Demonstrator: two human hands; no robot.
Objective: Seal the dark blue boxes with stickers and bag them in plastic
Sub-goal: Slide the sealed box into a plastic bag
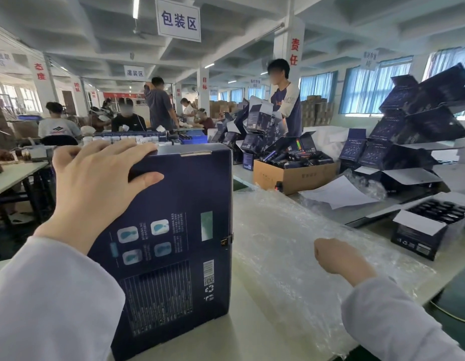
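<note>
- Dark blue box stands upright on the bench, lower centre of frame, printed face toward the camera.
- Left grip clamps the box's top left corner: fingers over the top edge, thumb on the printed face.
- Right grip is curled and rests on the bubble plastic right of the box. Cannot tell whether it pinches the plastic.

Big factory hall: white coffered concrete ceiling with lit tube lights, white square pillars lettered red, blue-curtained windows glowing right, long pale worktables left.
</note>
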